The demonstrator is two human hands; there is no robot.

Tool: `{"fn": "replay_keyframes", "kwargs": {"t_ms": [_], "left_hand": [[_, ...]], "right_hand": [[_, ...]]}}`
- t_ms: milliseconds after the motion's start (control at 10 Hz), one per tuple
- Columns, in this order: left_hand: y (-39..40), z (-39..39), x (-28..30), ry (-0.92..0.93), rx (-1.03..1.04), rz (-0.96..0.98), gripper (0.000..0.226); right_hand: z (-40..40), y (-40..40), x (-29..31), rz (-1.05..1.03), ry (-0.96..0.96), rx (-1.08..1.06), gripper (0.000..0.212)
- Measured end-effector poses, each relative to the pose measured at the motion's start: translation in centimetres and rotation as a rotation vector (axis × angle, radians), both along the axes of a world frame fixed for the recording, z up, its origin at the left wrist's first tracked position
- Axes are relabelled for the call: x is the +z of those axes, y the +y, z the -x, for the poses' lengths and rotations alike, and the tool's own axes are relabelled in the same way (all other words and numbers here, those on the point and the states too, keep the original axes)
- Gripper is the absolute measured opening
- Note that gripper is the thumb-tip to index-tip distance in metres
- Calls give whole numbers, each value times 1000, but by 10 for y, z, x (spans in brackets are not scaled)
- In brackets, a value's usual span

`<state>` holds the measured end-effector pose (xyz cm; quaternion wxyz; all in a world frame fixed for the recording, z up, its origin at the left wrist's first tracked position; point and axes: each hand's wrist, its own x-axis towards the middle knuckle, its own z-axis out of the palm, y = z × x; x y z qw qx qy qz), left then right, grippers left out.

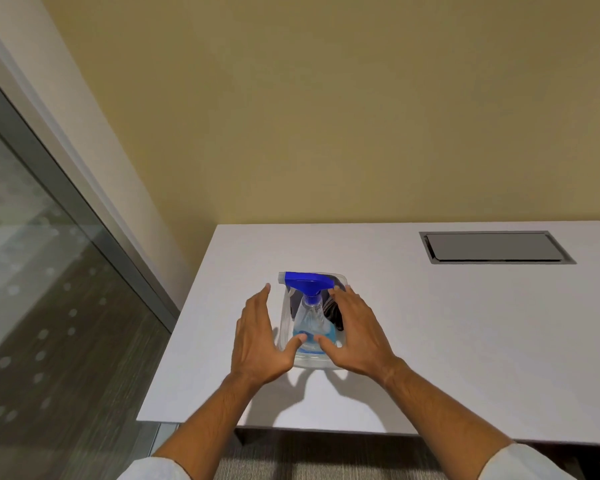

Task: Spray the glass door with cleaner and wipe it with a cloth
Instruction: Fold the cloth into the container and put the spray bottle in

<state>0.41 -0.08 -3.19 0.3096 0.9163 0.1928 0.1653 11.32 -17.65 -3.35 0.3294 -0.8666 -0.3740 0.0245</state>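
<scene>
A clear spray bottle [311,315] with a blue trigger head and blue liquid stands in a clear plastic container [311,362] on the white table [447,323]. A dark cloth [336,311] lies in the container behind the bottle, partly hidden. My left hand [257,341] hovers at the container's left side, fingers spread, thumb near the bottle's base. My right hand [355,330] hovers at the right side, fingers apart, thumb close to the bottle. Neither hand grips anything. The glass door [32,289] stands at the left.
A grey metal frame [94,216] edges the glass door. A grey cable hatch [492,247] is set into the table at the back right. A yellow wall [326,116] rises behind the table. Carpet shows below the table's front edge.
</scene>
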Motion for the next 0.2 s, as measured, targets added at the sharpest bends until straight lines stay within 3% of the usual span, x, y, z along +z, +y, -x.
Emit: {"fn": "replay_keyframes", "kwargs": {"t_ms": [200], "left_hand": [[2,13,41,-143,-14,-234,108]], "right_hand": [[12,-4,35,-59,-196,-19,91]]}}
